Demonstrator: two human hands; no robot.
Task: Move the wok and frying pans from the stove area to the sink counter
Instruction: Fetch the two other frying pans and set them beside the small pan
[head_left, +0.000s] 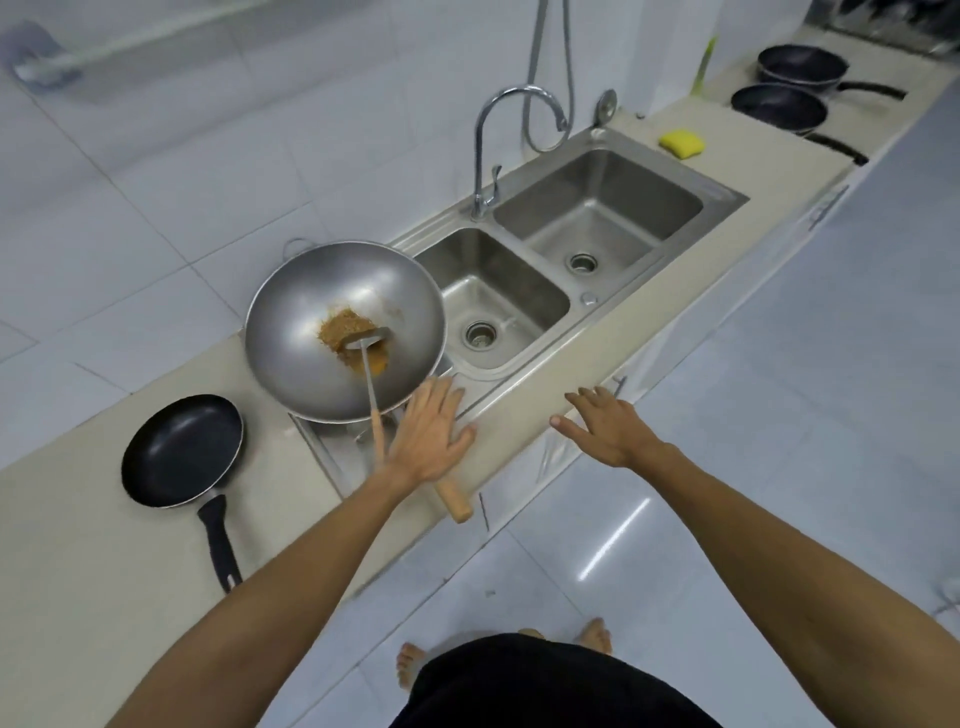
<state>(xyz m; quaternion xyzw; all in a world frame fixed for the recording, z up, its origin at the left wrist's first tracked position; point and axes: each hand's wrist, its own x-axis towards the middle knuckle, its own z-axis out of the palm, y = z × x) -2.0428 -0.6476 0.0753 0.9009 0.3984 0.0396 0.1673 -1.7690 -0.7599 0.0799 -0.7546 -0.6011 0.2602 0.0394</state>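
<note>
**A:** How far along are you?

**B:** On your left a black frying pan (182, 451) sits on the counter (78, 561), and just right of it the wok (344, 330) rests on the sink's draining board. I'd judge those two are done.

**A:** And your hands?

**B:** Your left hand (428, 434) lies flat, fingers spread, over the wok's wooden handle (453, 500), holding nothing. Your right hand (608, 426) hovers open over the counter edge, also empty.

**A:** What's left?

**B:** Far right, two dark frying pans (795, 85) wait at the stove end, well apart from you.

**A:** Anything in the way?

**B:** The wok holds brown food (347, 330) and a spatula (370, 364). The double sink (582, 249), the tap (488, 150) and a yellow sponge (681, 142) lie between. Free counter looks scarce.
</note>
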